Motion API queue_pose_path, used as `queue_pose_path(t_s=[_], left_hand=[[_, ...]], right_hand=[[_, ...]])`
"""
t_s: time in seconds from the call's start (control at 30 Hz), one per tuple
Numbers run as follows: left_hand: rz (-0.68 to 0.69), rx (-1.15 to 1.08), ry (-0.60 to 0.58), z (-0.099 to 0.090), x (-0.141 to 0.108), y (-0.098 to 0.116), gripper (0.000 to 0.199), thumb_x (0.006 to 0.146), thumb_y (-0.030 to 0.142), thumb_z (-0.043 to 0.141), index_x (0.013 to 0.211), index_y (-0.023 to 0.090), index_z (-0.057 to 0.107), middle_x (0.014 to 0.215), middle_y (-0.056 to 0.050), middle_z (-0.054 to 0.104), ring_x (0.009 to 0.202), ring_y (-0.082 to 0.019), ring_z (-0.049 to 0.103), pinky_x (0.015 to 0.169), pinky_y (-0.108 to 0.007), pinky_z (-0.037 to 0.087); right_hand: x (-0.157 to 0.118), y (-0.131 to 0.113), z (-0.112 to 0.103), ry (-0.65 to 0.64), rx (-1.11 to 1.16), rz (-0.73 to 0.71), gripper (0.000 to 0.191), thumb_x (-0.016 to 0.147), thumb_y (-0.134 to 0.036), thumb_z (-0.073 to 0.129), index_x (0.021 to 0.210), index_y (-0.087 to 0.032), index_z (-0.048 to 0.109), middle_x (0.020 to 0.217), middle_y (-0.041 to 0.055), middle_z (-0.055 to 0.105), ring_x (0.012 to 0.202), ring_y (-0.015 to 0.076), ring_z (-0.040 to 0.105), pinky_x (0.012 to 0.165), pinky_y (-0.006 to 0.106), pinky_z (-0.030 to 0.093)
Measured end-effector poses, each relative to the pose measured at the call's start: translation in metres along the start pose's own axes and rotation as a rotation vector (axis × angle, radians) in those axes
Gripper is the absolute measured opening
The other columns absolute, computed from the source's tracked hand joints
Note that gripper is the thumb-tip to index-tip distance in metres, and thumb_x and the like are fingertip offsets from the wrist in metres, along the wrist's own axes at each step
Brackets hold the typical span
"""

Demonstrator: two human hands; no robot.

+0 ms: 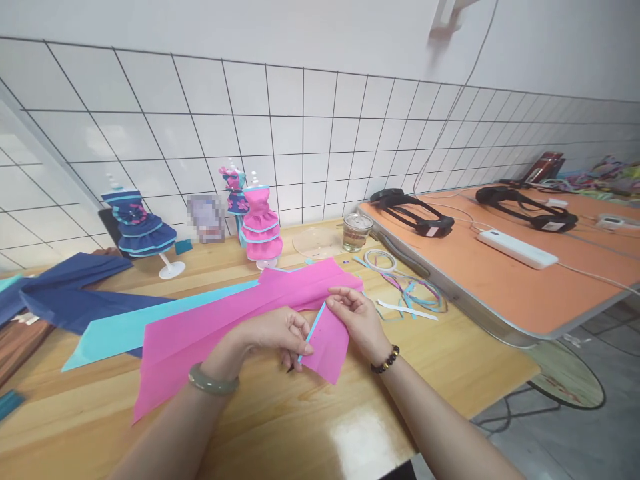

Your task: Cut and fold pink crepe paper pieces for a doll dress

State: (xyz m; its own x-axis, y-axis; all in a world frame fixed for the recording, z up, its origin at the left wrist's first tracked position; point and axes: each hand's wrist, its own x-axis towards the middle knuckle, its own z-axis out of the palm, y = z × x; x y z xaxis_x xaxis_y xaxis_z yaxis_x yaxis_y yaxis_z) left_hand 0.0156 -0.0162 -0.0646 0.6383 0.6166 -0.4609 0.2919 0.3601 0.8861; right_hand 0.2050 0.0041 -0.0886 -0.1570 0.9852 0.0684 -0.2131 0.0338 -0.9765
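A small pink fabric piece [327, 347] with a light-blue strip along one edge hangs between my two hands. My left hand [285, 337] pinches the lower end of that blue edge, thumb on top. At its upper end, my right hand [357, 320] grips the same edge between thumb and fingers. A large pink cloth [200, 333] lies under and behind my hands, over a turquoise cloth [115, 330]. Beyond them stands a miniature dress form in a tiered pink dress [263, 227] with blue trim.
A navy dress on a stand [140, 230] is at the back left, near navy cloth [75, 293]. A clear cup [357, 233], a tape roll [380, 261] and tangled ribbon strips [413, 293] lie to the right. Black headsets [417, 213] and a white power strip [517, 249] sit on the orange table [500, 293].
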Motion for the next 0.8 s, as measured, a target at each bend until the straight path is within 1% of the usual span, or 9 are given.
queue_pose_path(t_s=[0.17,0.27,0.33,0.4,0.53,0.57,0.63,0.73,0.8], left_hand=[[0.116,0.006,-0.02,0.003,0.0,0.003,0.023,0.064,0.032,0.07,0.071,0.015,0.058,0.061,0.002,0.057,0.056,-0.009,0.056,0.055,-0.021,0.044],[0.165,-0.059,0.03,0.009,0.003,0.003,0.022,0.068,0.034,0.066,0.076,0.014,0.061,0.069,0.0,0.058,0.062,-0.01,0.056,0.061,-0.023,0.044],[0.169,-0.071,0.075,0.01,0.006,0.002,0.023,0.069,0.035,0.065,0.073,0.013,0.06,0.069,0.0,0.058,0.062,-0.011,0.056,0.061,-0.025,0.045],[0.164,-0.076,0.115,0.009,0.007,0.001,0.022,0.069,0.034,0.065,0.069,0.013,0.059,0.065,0.0,0.057,0.058,-0.011,0.056,0.06,-0.026,0.044],[0.152,-0.084,0.173,-0.004,0.002,-0.001,0.022,0.069,0.033,0.066,0.069,0.012,0.059,0.062,-0.001,0.058,0.054,-0.012,0.057,0.057,-0.027,0.044],[0.155,-0.099,0.183,-0.009,0.0,-0.001,0.022,0.069,0.033,0.066,0.071,0.012,0.06,0.063,-0.002,0.059,0.055,-0.013,0.058,0.057,-0.028,0.045],[0.178,-0.162,0.208,-0.02,-0.005,-0.004,0.021,0.069,0.03,0.066,0.076,0.011,0.061,0.068,-0.005,0.062,0.057,-0.015,0.059,0.058,-0.029,0.046],[0.287,-0.369,0.279,-0.036,-0.01,-0.013,0.015,0.069,0.021,0.067,0.078,0.01,0.063,0.072,-0.007,0.064,0.062,-0.015,0.061,0.062,-0.028,0.048],[0.395,-0.593,0.348,-0.046,-0.01,-0.021,0.015,0.066,0.012,0.068,0.08,0.008,0.063,0.073,-0.009,0.066,0.062,-0.016,0.062,0.06,-0.029,0.049]], right_hand=[[-0.002,0.0,0.001,-0.064,0.0,0.003,0.029,0.064,-0.031,0.071,0.089,-0.019,0.062,0.072,-0.0013,0.061,0.061,0.0093,0.055,0.057,0.021,0.043],[-0.004,0.001,0.001,-0.117,-0.025,-0.006,0.029,0.065,-0.03,0.07,0.091,-0.019,0.062,0.072,-0.0012,0.061,0.062,0.0091,0.055,0.058,0.021,0.043],[-0.004,0.001,0.001,-0.14,-0.037,-0.003,0.03,0.066,-0.031,0.07,0.093,-0.019,0.062,0.073,-0.0004,0.062,0.063,0.0099,0.056,0.059,0.022,0.044],[-0.003,0.002,0.0,-0.129,-0.046,-0.01,0.031,0.067,-0.034,0.068,0.093,-0.018,0.062,0.076,0.0013,0.063,0.066,0.0116,0.057,0.06,0.023,0.045],[-0.002,0.005,0.0,-0.046,-0.147,-0.066,0.029,0.075,-0.041,0.058,0.092,-0.018,0.063,0.078,0.0031,0.065,0.062,0.013,0.057,0.056,0.024,0.046],[-0.002,0.006,0.0,-0.05,-0.196,-0.091,0.029,0.077,-0.041,0.056,0.092,-0.018,0.063,0.078,0.0032,0.065,0.061,0.0133,0.057,0.055,0.025,0.046],[-0.004,0.008,0.001,-0.112,-0.327,-0.161,0.026,0.08,-0.038,0.052,0.094,-0.019,0.063,0.079,0.0038,0.066,0.065,0.0147,0.059,0.059,0.027,0.048],[-0.008,0.013,0.002,-0.214,-0.558,-0.29,0.022,0.083,-0.032,0.049,0.093,-0.021,0.065,0.082,0.0043,0.067,0.074,0.0171,0.061,0.069,0.029,0.048],[-0.009,0.016,0.002,-0.197,-0.648,-0.346,0.021,0.083,-0.03,0.048,0.09,-0.021,0.065,0.081,0.0044,0.067,0.075,0.0174,0.061,0.069,0.029,0.047]])
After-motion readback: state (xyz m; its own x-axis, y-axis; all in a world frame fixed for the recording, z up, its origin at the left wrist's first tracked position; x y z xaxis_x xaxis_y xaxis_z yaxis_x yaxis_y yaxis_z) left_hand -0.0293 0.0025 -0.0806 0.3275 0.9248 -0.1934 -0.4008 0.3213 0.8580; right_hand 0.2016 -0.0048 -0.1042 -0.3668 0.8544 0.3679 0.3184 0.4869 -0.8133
